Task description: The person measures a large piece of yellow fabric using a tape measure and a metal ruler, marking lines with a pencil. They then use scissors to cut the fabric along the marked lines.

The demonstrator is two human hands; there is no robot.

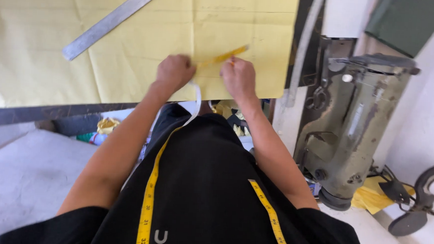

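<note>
A large yellow paper sheet (132,43) lies on the table. My left hand (174,71) and my right hand (238,77) rest on its near edge, both closed on a yellow tape measure (223,57) stretched between them across the paper. The tape's free end curls down from my left hand and runs over my black clothing (203,185), with another length on my right side. A long metal ruler (111,21) lies diagonally on the paper, up and left of my hands.
An old olive-green sewing machine (348,124) stands at the right, next to the table edge. Yellow scraps (371,197) and dark metal parts lie beside it. Scraps and clutter (105,126) sit under the table's dark front edge.
</note>
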